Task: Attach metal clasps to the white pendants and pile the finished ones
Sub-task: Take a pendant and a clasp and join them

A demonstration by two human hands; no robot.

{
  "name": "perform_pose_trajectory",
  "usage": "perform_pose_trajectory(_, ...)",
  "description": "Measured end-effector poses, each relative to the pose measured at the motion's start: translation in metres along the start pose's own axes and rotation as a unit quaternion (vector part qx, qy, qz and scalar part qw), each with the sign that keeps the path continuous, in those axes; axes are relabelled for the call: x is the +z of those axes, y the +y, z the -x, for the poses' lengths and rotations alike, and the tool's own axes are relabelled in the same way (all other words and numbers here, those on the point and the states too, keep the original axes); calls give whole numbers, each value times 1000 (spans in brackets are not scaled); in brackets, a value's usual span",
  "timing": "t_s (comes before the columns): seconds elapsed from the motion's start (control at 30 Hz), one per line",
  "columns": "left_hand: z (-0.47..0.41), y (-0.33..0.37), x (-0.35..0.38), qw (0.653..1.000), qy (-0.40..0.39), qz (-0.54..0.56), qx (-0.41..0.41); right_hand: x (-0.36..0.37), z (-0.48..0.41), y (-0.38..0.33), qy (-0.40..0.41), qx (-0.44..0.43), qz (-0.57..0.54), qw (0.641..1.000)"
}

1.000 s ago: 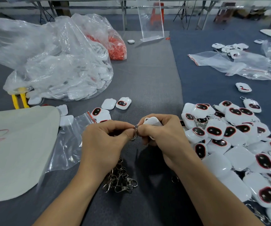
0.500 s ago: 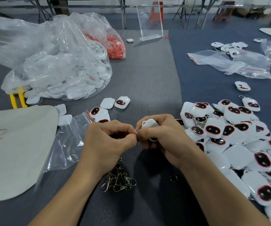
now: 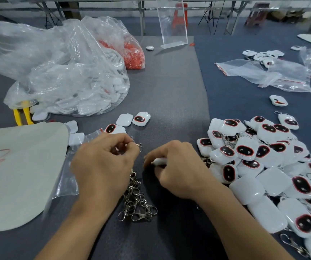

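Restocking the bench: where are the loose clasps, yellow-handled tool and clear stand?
loose clasps [image 3: 136,202], head view, heap's middle.
yellow-handled tool [image 3: 17,117], head view, left handle.
clear stand [image 3: 171,25], head view, upright panel.

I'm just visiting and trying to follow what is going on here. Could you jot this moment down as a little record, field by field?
Left hand: pinches one metal clasp
Right hand: grips a white pendant, mostly hidden by the fingers
Hands: apart, clasp not yet on the pendant
Spare clasps: loose heap just below the left hand
Finished pile: at the right, pendants with clasps showing among them
Clear bag: far left, full of white pendants
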State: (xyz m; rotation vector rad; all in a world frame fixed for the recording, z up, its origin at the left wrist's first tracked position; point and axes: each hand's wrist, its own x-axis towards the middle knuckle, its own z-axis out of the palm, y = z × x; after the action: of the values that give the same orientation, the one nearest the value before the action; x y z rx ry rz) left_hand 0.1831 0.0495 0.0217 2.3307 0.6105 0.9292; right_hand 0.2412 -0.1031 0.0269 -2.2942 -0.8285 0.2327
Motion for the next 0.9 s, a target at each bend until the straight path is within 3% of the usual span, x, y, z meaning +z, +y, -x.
perform_pose_trajectory(0.1, 1, -1, 3, 998, -29, -46, 25, -10, 1, 4, -60, 8, -113, 992)
perform_pose_trajectory(0.23, 3, 0, 9, 980, -107, -32, 166, -12, -5, 13, 88, 108, -318, 938)
perform_pose_trajectory(0.3, 5, 1, 12, 961, -164, -38, 220, -11, -8, 17, 134, 148, -292, 935)
perform_pose_trajectory(0.37, 5, 0, 15, 950, -206, -35, 233, -11, -7, 20, 127, 158, -247, 948)
perform_pose_trajectory(0.6, 2, -4, 18, 949, -272, 36, 155, -17, -9, 31, 45, 101, -120, 987)
perform_pose_trajectory(0.9, -2, -6, 19, 947, -293, 60, 116, -14, -10, 38, 72, 104, -184, 975)
